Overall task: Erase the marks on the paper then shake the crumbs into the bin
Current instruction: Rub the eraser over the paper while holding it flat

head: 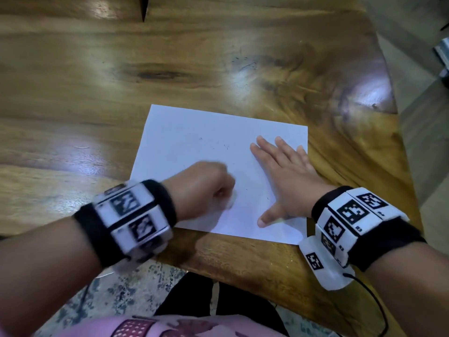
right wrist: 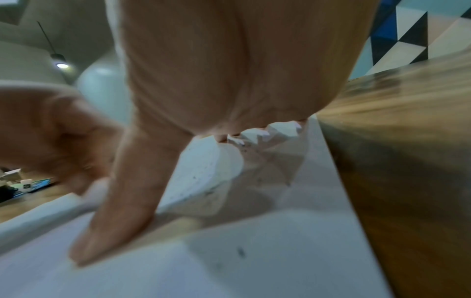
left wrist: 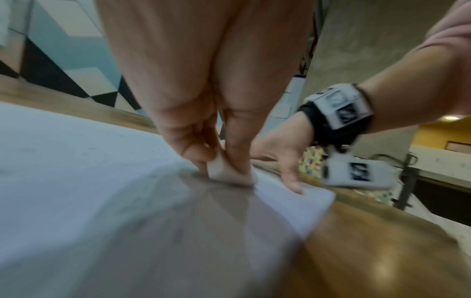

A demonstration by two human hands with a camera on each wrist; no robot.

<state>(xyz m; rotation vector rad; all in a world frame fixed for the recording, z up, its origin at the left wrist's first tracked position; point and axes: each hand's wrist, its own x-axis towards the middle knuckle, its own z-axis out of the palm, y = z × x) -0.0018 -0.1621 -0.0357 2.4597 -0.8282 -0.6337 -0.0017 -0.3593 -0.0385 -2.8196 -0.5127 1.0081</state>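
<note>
A white sheet of paper (head: 209, 152) lies on the wooden table (head: 170, 57) near its front edge. My left hand (head: 206, 186) is curled into a fist over the paper's lower middle and pinches a white eraser (left wrist: 224, 171) against the sheet; it is blurred. My right hand (head: 284, 171) lies flat on the paper's right side, fingers straight and spread, thumb (right wrist: 119, 211) pressing down. Small dark crumbs (head: 226, 147) are scattered on the paper (right wrist: 254, 262). No bin is in view.
The table's right edge (head: 398, 147) curves close to the paper, with floor beyond it. The front edge (head: 243, 271) runs just under my wrists. Tracking bands sit on both wrists (head: 136, 220).
</note>
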